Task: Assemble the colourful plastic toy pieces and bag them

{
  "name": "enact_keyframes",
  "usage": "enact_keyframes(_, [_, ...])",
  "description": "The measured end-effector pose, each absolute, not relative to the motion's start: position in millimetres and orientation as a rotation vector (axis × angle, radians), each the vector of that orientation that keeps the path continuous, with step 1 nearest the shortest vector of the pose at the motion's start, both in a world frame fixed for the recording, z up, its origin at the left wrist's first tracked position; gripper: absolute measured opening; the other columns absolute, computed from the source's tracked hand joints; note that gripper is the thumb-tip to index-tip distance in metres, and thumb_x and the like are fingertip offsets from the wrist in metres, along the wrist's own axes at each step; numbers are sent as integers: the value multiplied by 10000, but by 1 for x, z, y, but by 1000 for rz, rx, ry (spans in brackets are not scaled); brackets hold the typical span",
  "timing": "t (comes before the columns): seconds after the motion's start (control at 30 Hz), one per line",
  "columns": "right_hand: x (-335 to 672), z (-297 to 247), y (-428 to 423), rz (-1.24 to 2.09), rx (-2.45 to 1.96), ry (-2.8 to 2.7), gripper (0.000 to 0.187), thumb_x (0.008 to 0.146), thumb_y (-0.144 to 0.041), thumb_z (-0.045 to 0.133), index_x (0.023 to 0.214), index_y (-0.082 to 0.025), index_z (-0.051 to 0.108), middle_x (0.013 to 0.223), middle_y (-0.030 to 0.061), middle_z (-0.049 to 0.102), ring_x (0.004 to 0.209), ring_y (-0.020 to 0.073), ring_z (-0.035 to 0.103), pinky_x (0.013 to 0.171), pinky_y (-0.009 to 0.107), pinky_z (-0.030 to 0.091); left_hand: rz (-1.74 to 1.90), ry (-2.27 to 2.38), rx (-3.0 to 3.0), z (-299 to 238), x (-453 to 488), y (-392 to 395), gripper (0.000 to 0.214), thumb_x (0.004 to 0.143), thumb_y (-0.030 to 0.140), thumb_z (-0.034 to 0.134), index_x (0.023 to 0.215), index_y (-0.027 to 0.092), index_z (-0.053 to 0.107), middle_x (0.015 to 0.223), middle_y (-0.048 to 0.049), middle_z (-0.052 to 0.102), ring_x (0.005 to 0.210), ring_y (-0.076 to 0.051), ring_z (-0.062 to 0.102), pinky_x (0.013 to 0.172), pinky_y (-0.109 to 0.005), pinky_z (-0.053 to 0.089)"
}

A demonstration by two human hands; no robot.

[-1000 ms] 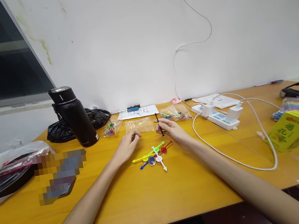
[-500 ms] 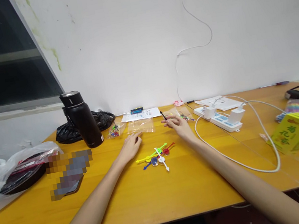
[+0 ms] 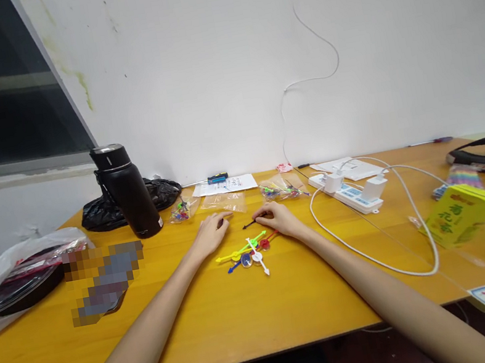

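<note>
Near the middle of the frame the right hand [image 3: 280, 220] pinches a small black arrow pointer [image 3: 250, 224] in a closed grip, its tip aimed left, low over the yellow worktop [image 3: 256, 310] just above a fan of coloured arrow pointers [image 3: 249, 251] lying flat. The left hand [image 3: 209, 235] rests palm down just left of them with fingers loosely curled and nothing in its grip, close below an empty clear bag [image 3: 224, 202]. A black flask [image 3: 128, 190] stands upright further left, a white power strip [image 3: 351, 192] lies to the right
</note>
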State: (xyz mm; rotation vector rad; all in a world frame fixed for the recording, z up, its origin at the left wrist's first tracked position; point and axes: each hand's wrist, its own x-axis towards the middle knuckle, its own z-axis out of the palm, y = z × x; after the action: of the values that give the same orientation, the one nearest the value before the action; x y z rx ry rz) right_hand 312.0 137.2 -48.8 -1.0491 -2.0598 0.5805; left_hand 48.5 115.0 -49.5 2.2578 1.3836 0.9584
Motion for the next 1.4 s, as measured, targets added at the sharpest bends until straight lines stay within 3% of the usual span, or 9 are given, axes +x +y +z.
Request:
enact_keyframes(0.3, [312,-44,132,731,-1056,-2030,196,892,-268,633,1015,-175,755,1049,90,770,982,229,713,922,367,539,919,1410,2158,-46,58,134,448,922,266,428,1280,177,682,1331,-105,672,1237,-283,596,1097,-392,392])
enact_keyframes(0.4, [313,-42,131,761,-1051,-2031,205,896,-286,636,1021,-170,750,1036,94,772,961,232,717,901,371,544,951,1405,2123,-44,59,129,435,929,279,432,1281,170,664,1168,-115,723,1077,-269,643,997,-390,441])
enact_keyframes(0.5, [314,-41,132,788,-1058,-2038,202,894,-292,646,1015,-165,746,1032,96,771,933,225,716,880,364,544,1055,1362,2021,-45,57,121,391,932,362,491,1250,182,631,925,-64,693,868,-217,621,849,-347,453])
enact_keyframes(0.67, [311,-31,123,687,-1032,-1969,196,917,-288,628,1024,-169,740,1028,86,758,950,205,693,911,355,518,1231,1089,1653,-41,57,108,403,836,541,649,1011,200,523,837,-12,644,772,-152,562,722,-273,407])
enact_keyframes(0.87, [290,-6,90,721,-739,-2081,343,929,-338,652,1262,-255,659,1210,70,691,1070,201,642,931,361,511,1099,844,1688,-20,68,83,433,933,605,514,1121,214,506,757,18,620,701,-137,508,733,-275,390])
enact_keyframes(1.0, [281,-2,81,642,-636,-2108,253,915,-298,677,1163,-251,695,1145,53,703,1074,201,640,976,378,486,1049,823,1732,-14,75,70,427,975,581,454,1151,200,536,750,13,592,735,-150,503,775,-292,405])
enact_keyframes(1.17, [280,-2,81,642,-646,-2053,215,938,-310,641,1134,-240,692,1050,40,723,952,180,669,884,345,522,1080,815,1725,-18,75,74,473,979,605,413,1185,211,576,871,-25,620,797,-165,525,812,-305,422])
enact_keyframes(1.4, [296,6,92,327,-829,-1650,195,937,-360,619,1066,-217,650,1046,65,684,922,189,642,830,331,535,1153,956,1688,-30,62,96,453,967,581,429,1094,176,584,818,-22,613,685,-146,491,652,-273,391])
